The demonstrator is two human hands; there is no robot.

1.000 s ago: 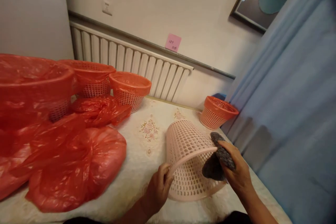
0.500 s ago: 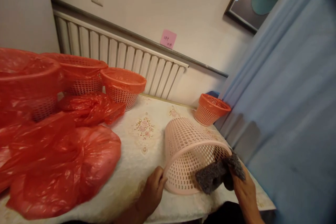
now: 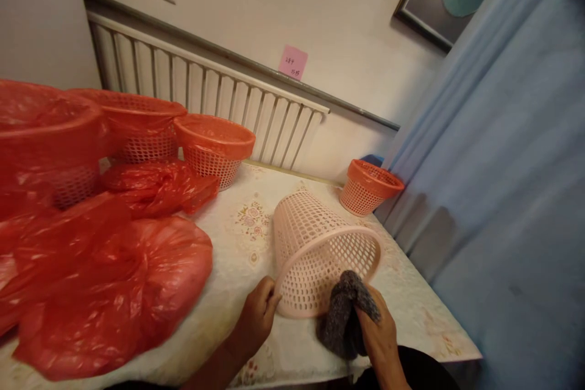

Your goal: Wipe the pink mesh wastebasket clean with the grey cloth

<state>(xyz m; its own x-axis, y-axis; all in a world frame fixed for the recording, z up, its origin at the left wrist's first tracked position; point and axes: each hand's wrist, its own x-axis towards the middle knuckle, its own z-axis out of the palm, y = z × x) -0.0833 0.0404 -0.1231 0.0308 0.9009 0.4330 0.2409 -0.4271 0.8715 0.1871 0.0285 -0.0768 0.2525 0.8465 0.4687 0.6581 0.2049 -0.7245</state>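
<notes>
A pale pink plastic wastebasket (image 3: 299, 225) with a lattice wall lies on its side on the table, its mouth turned toward me. My left hand (image 3: 258, 311) is closed on the left edge of its rim. In my right hand (image 3: 379, 323) is a bunched dark grey cloth (image 3: 342, 317), held in front of the lower right part of the basket's mouth. The fingers of that hand are partly hidden by the cloth. Whether the cloth touches the rim, I cannot tell.
Several baskets lined with red bags, one of them a small basket (image 3: 212, 146), stand at the left behind red plastic bags (image 3: 114, 280). Another lined basket (image 3: 368, 189) is at the back right, beside a blue curtain (image 3: 493, 183). A radiator (image 3: 205, 85) runs along the wall.
My right hand has drawn the cloth left and down, from the rim's right side to below the mouth. The wastebasket and my left hand have shifted slightly left.
</notes>
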